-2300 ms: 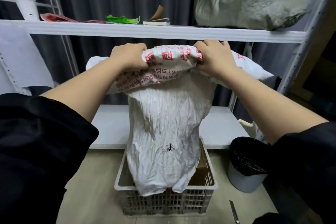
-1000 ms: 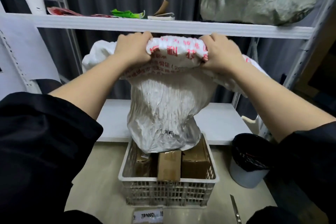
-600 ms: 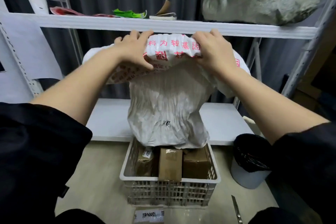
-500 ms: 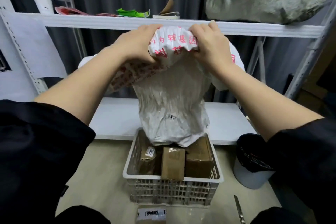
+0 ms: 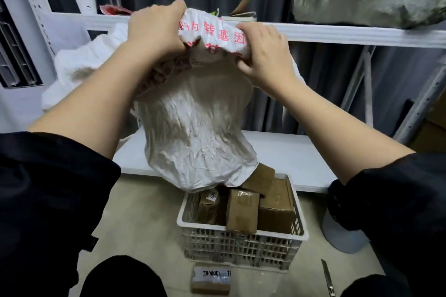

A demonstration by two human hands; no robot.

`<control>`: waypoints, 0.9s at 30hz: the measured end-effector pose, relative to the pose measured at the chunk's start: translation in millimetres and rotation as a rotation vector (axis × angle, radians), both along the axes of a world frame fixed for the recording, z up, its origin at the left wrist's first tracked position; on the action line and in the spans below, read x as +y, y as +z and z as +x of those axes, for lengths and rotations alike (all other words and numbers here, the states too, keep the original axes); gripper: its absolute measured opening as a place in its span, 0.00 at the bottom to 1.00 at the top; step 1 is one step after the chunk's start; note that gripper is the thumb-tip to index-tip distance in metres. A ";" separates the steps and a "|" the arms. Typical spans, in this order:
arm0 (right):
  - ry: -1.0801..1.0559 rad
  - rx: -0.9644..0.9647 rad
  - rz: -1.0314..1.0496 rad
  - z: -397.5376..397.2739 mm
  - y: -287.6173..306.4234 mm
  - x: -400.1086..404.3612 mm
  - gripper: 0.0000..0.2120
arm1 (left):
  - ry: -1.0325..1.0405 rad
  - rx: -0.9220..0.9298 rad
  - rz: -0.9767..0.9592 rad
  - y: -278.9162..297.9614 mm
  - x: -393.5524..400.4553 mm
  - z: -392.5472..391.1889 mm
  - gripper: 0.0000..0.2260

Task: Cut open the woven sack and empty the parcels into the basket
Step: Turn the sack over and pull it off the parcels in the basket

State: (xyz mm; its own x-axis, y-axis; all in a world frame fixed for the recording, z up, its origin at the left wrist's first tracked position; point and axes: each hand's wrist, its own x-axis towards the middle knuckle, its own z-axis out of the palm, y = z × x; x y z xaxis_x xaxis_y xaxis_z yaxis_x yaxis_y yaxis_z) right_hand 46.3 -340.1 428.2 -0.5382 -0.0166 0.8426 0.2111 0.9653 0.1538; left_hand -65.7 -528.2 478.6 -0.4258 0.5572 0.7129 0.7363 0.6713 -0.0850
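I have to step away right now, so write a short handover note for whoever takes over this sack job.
Left hand and right hand both grip the bunched closed end of the woven sack, held upside down over the basket.
Done: sack opened; brown parcels fill the basket, one box half out of the mouth.
One parcel lies on the floor in front; the knife beside it.
Left: shake out the rest, put the stray in.

The crumpled white woven sack, printed in red near its top, hangs mouth-down from my fingers. Below them, brown cardboard parcels lie jumbled in the white slotted basket, one tilted parcel touching the sack's open mouth.
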 end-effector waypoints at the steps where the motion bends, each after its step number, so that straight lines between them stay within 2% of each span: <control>1: 0.019 -0.011 -0.003 -2.6 -2.0 -2.0 0.27 | 0.022 0.007 -0.001 1.4 -4.4 -1.8 0.16; 6: 0.106 0.059 -0.044 -13.4 -17.5 -7.6 0.30 | 0.072 0.048 -0.010 5.8 -21.0 -9.5 0.17; 12: 0.127 0.049 -0.052 -20.4 -23.3 -8.3 0.32 | 0.099 -0.044 -0.038 4.3 -31.0 -12.7 0.17; 18: 0.102 0.092 -0.024 -23.2 -23.8 -11.8 0.36 | 0.123 0.001 0.043 25.2 -58.9 -13.3 0.18; 20: 0.114 0.098 -0.044 -24.4 -23.1 -17.1 0.37 | 0.070 -0.048 0.082 32.0 -69.4 -12.7 0.18; 22: 0.107 0.079 -0.065 -27.9 -24.1 -21.9 0.37 | 0.059 -0.066 0.078 34.2 -74.5 -11.9 0.16; 24: 0.098 0.039 -0.084 -32.9 -26.2 -26.0 0.37 | 0.127 0.016 0.025 34.1 -73.8 -14.7 0.13; 27: 0.096 -0.061 -0.120 -40.1 -35.5 -30.2 0.36 | 0.241 0.035 -0.042 19.5 -67.3 -22.3 0.16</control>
State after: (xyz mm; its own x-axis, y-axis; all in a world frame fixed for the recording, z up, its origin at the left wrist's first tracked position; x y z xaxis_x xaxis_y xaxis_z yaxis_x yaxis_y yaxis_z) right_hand 6.2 -370.3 392.7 -0.5890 0.0285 0.8076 0.1107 0.9928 0.0457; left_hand -88.1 -595.5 498.2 -0.5257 0.4720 0.7077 0.5513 0.8226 -0.1392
